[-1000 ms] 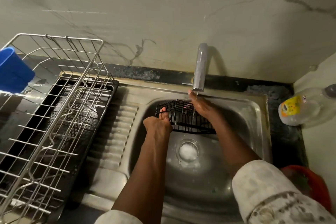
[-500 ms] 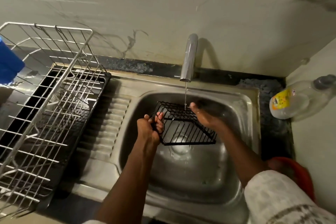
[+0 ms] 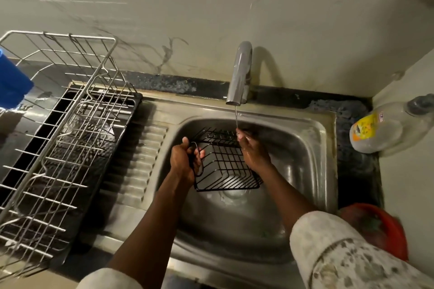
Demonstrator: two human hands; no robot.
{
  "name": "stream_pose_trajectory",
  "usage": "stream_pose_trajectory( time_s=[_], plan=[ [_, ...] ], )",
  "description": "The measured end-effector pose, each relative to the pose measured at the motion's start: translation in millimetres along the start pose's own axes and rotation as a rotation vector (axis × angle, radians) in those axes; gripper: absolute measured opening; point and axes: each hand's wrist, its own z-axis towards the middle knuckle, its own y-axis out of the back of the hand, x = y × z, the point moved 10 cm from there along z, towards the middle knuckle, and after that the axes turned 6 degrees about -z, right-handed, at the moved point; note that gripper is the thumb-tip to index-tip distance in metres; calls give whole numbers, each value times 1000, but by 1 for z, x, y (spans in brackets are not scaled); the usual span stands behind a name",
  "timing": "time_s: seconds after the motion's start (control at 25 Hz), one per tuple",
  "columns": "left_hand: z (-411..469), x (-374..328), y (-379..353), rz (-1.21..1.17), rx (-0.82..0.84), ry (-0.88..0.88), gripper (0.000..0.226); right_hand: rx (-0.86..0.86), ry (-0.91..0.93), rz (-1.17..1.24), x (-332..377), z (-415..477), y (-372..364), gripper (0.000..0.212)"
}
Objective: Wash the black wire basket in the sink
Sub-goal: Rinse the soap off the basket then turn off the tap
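The black wire basket is in the sink, held up in the air over the drain. A moment ago it was high at the back, right under the tap, and it looked flat. Now it is turned and tipped, and it has come closer to the person. We can look into it and see its bars.

The left hand has its fingers curled tight round the wire loop on the left side of the basket. It holds the basket up. The right hand was on top of the basket before. Now it lies along the right side. Its fingers look stretched out, not curled. The tips are wet and touch the thin line of water that falls from the tap.

I think the turn lets the water and the rubbing hand get to a new side. So the washing is going on and is likely not done. The other sides may need a rinse too.

A big silver rack sits to the left on the desk. The basket could go there to dry.
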Motion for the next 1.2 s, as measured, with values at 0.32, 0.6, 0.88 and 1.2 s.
stream_pose_trajectory(
  time_s=[0.32, 0.6, 0.88, 1.2],
  plan=[
    [4, 7, 37, 22, -152, -64, 53, -79, 92, -219, 60, -40, -55, 63],
    [-4, -7, 18, 78, -76, -85, 57, -354, 16, -96, -3, -33, 5, 38],
    [6, -14, 28, 196, -140, -101, 67, -226, -27, -276, -2, -14, -10, 44],
    [1, -38, 38, 442, -393, -317, 53, -242, -37, -73, 45, -51, -50, 77]
  ],
)
